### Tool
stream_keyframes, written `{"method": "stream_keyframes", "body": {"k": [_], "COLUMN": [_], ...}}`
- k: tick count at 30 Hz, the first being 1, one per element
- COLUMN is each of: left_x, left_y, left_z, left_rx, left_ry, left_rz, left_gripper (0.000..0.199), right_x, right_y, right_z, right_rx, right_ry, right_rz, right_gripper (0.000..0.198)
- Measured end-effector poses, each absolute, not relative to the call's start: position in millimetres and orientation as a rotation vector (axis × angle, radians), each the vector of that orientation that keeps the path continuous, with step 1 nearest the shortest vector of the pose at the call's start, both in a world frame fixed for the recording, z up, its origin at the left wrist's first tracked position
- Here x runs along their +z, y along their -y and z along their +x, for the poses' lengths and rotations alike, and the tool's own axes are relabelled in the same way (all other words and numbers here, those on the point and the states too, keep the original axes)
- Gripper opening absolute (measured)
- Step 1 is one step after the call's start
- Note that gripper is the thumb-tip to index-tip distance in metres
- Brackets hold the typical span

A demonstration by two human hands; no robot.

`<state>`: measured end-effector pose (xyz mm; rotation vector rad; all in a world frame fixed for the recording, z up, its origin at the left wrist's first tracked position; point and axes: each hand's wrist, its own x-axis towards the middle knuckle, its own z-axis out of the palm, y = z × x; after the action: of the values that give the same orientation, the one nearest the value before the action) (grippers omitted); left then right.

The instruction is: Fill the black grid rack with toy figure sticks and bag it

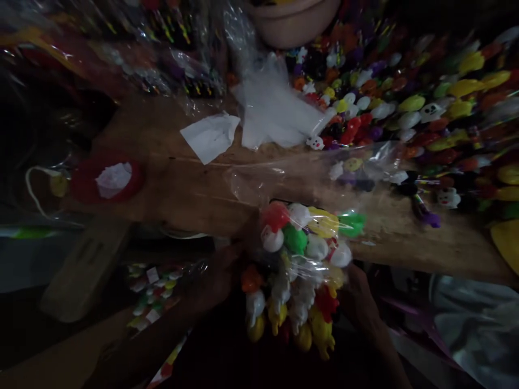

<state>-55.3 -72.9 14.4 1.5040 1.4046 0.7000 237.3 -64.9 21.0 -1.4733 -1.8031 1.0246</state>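
Note:
A clear plastic bag of small figures (316, 246) is held up in front of me at the wooden table's near edge. Red, white, green, yellow and orange figure heads show through its film. More figures dangle at its lower end. On the bag's left side is my left hand (227, 267), dark and partly hidden, closed against it. My right hand (357, 286) grips the opposite side, its fingers mostly behind the bag. The bag's loose clear film (259, 181) spreads over the tabletop beyond.
The wooden table (194, 189) bears a white paper slip (211, 135), a stack of plastic bags (267, 108) and a red dish (77, 181) with paper. Loose colourful figures (365, 108) heap at the right, near a pink basin (295, 24). Bagged figures (154, 292) lie below, left.

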Motion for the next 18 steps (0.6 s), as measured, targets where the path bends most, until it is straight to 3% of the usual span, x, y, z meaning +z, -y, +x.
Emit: {"method": "stream_keyframes", "body": {"k": [4,8,14,18], "left_x": [14.0,12.9,14.4,32.0], "left_y": [69.7,60.9,52.5,38.3], "left_z": [-59.9,-57.5,-50.7,-58.5], "left_rx": [0.719,0.855,1.252,1.29], "left_ry": [-1.408,-1.58,-1.582,-1.374], "left_rz": [1.774,1.91,2.231,2.602], "left_gripper": [0.029,0.032,0.022,0.033], "right_x": [21.6,9.1,-11.0,-7.9], "right_y": [58.7,62.2,71.8,69.4], "right_z": [240.8,253.5,270.0,293.5], "right_rx": [0.685,0.261,0.25,0.396], "right_ry": [1.876,1.817,1.816,1.914], "right_rz": [-1.577,-1.738,-1.779,-1.746], "right_gripper": [0.018,0.031,0.022,0.025]}}
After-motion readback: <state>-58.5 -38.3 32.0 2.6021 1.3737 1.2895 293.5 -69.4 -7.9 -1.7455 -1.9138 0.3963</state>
